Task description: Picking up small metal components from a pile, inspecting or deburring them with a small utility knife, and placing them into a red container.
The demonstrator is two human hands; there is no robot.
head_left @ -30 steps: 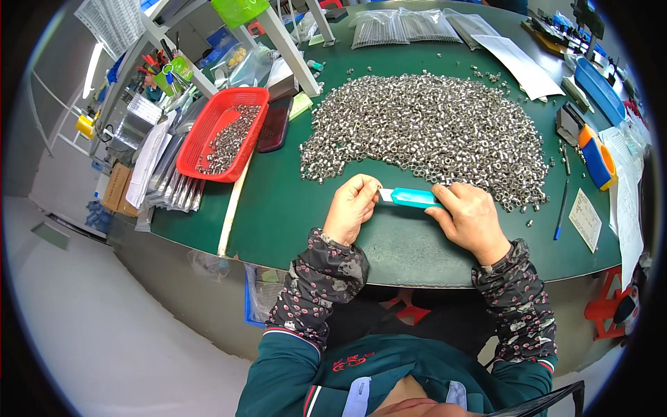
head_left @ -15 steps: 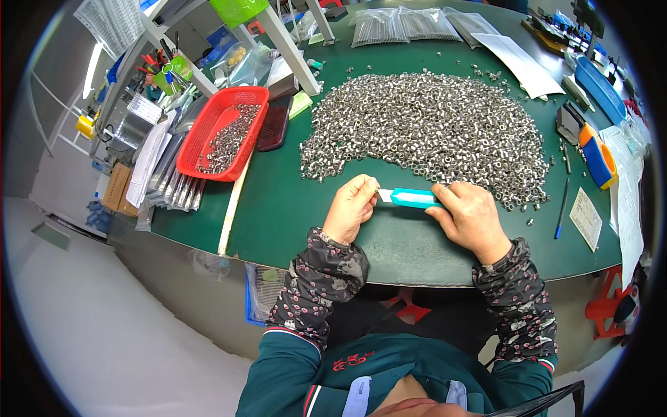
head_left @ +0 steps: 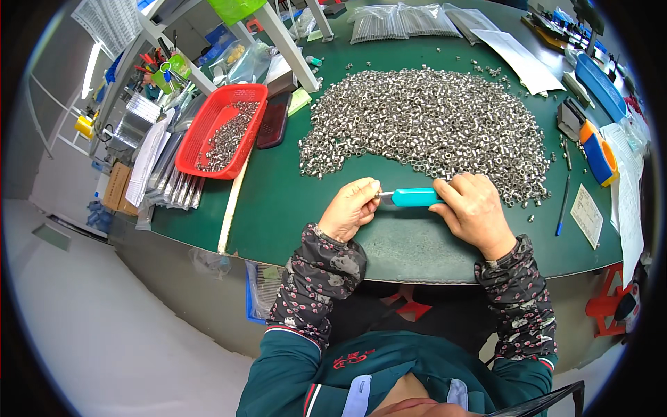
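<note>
Green-topped table, near edge gently bowed. Middle, reaching toward the far side: broad heap of small metal rings, strays scattered past its far and right fringes. Far edge: clear bags of thin rods, side by side; white sheet slantwise to their right. Along the right edge, far to near: blue tray, blue-and-orange object, loose papers drooping over. Just inside these: blue pen, pale card. Left part: dark red flat case, yellow-green slip, red basket, its footing hidden from me. Pale strip runs to the near edge.
</note>
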